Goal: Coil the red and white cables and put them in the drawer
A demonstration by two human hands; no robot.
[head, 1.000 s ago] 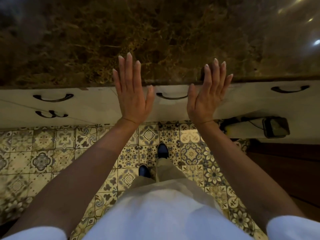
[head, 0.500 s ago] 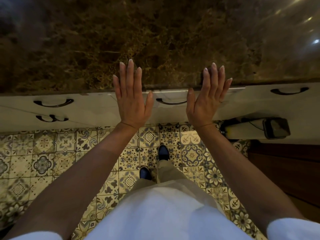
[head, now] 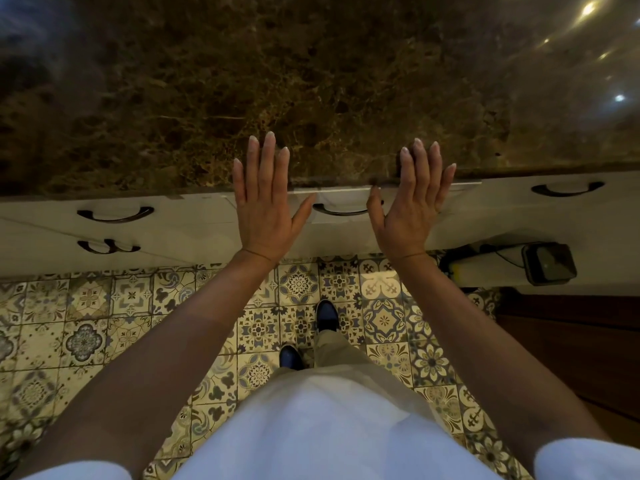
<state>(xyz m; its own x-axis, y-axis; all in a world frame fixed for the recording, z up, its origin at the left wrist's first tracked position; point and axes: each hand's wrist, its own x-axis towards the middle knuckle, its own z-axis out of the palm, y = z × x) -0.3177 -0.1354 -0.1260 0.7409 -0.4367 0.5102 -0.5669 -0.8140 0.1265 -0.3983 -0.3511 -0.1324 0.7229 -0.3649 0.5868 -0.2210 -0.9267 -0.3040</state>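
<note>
The person is holding the left hand [head: 265, 209] and right hand [head: 412, 211] flat, palms down, fingers stretched out straight and gripping nothing, over the front edge of the dark brown marbled stone countertop [head: 311, 81]. Between them, at twelve o'clock from the feet, the cream drawer front with a curved dark metal handle [head: 341, 211] is sitting shut. The red and white cables are showing nowhere (neither on the counter nor on the patterned floor tiles [head: 86, 327]). Judging by this, no coiling is under way; the next move is calling for finding the cables first.
</note>
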